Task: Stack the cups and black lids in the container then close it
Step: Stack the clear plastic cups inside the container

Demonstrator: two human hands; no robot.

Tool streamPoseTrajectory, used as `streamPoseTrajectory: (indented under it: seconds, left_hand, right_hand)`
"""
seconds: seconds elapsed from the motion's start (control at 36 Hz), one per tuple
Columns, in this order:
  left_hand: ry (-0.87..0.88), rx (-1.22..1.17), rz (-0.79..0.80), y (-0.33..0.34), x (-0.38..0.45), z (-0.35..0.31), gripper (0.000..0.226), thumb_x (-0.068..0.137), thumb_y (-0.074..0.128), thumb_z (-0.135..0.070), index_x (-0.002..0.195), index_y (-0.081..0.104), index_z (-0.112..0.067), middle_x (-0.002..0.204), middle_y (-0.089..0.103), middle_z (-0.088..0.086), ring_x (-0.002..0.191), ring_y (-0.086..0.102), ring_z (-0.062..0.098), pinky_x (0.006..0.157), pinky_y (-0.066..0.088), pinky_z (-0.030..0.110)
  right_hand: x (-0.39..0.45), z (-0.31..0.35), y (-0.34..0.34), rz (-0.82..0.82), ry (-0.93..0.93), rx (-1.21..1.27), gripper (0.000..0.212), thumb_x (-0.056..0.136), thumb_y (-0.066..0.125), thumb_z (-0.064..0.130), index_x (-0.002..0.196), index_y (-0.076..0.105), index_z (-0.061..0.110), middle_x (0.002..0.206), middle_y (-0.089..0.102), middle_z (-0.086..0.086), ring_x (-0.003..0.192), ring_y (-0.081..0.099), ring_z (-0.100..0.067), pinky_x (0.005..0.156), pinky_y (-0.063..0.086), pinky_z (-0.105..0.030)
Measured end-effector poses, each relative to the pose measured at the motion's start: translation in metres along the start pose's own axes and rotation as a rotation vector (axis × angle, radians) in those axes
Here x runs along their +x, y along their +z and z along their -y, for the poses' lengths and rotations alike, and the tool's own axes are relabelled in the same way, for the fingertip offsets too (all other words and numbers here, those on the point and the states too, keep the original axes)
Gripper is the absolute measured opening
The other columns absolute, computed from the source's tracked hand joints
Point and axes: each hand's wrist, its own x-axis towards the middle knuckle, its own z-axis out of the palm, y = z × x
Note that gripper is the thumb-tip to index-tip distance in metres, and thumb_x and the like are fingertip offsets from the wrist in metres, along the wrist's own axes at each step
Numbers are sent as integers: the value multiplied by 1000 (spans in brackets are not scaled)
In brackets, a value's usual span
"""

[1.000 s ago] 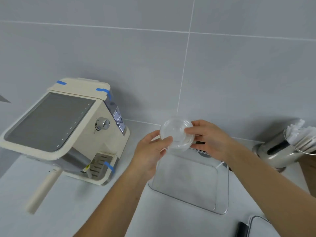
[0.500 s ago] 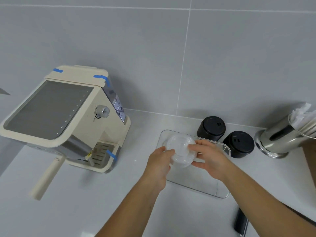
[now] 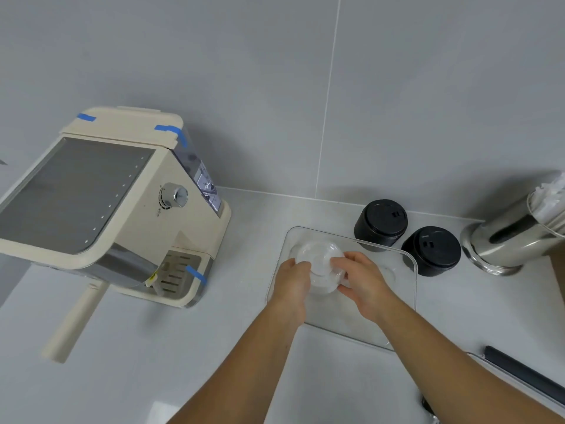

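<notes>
**A:** Start with your fingers point(image 3: 337, 262). What are they doing?

**B:** On both sides they're curled in and pinching the rim of the clear cups point(image 3: 319, 266), which look like a nested stack seen from the base. Your left hand point(image 3: 292, 278) takes the near-left edge and your right hand point(image 3: 362, 278) the opposite one, thumbs and fingertips pressed to the plastic.

**A:** Why two hands for something so light?

**B:** I'd say because thin plastic flexes and a stack can slide apart; opposing grips keep it together and let you aim it.

**A:** And where is it, exactly?

**B:** Over the far-left part of the clear container point(image 3: 411, 283), within its walls. Whether the stack touches the floor of it I can't tell; everything there is transparent.

**A:** What remains?

**B:** The two stacks of black lids point(image 3: 382, 223) stand outside, just beyond the container's far-right corner, close to each other and beside the steel holder point(image 3: 501, 240). Keeping the cups to the left seems meant to leave you room for them. What looks like the container's lid, a clear piece with a dark strip point(image 3: 519, 370), lies at your lower right. The coffee machine point(image 3: 101, 209) is well clear on your left.
</notes>
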Motion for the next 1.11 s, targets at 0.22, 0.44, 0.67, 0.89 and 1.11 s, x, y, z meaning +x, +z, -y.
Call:
streamPoseTrajectory:
  seconds: [0.22,0.44,0.67,0.89,1.11]
  left_hand:
    - [1,-45,16,-1,3,2,43,92,53,-16,134,54,-18,124,63,4,111,58,20,81,44,26]
    - [34,22,31,-4,0,3,45,93,52,-18,137,53,-16,127,63,4,112,59,18,92,47,29]
    - [312,245,48,-30,-31,-2,15,89,60,-21,77,69,-24,78,65,-4,74,59,2,69,46,14]
    - [463,415,-128,-63,-13,-17,25,89,68,-22,114,71,-25,101,67,-18,91,61,-6,71,40,5]
    - [403,522,-178,-78,11,-1,31,90,68,-23,121,70,-21,106,71,-8,97,67,14,89,52,26]
  right_hand:
    - [1,-2,2,-42,-12,-28,26,69,71,20,95,66,18,99,69,-5,98,66,-27,89,54,-47]
    - [-2,-2,2,-69,-7,-16,24,72,69,20,96,68,20,102,69,-3,94,66,-22,83,56,-41]
    - [-6,9,0,-61,24,33,26,78,68,16,103,69,21,106,68,-6,86,65,-19,64,56,-31]
    - [-10,7,-5,-78,42,-11,43,77,72,18,119,64,24,117,61,-3,95,58,-19,79,55,-39]
    - [-12,1,-4,-62,53,-35,35,80,70,18,113,67,26,116,63,-5,100,62,-24,68,57,-32]
